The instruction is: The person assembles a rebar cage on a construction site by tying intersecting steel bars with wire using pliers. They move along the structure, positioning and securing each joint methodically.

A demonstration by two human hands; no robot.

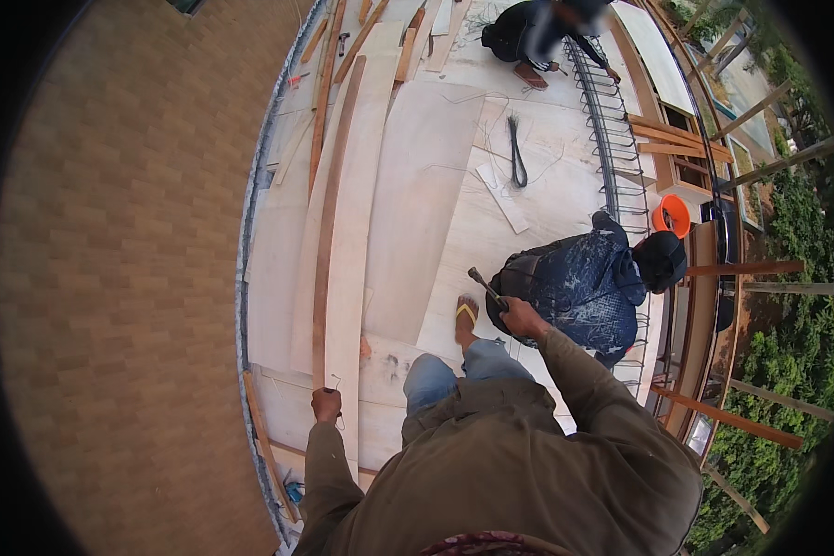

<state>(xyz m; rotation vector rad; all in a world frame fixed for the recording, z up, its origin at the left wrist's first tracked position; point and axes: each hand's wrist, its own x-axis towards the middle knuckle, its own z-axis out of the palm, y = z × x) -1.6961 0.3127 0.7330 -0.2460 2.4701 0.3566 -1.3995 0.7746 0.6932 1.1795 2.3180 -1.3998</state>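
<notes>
My right hand is closed round the handle of a hammer, whose head points up and to the left. Low on the left, my left hand is closed, and thin bent wire sticks out beside its fingers. That fist overlaps the near end of a long reddish-brown timber batten; whether it also grips the timber, I cannot tell. The batten runs away from me along a pale plywood strip. My sandalled foot is on the pale deck.
A crouching co-worker is close beside my right hand. Another person works farther off by a rebar cage. A wire bundle, an orange bucket and loose timbers lie about. A tiled roof borders the left side.
</notes>
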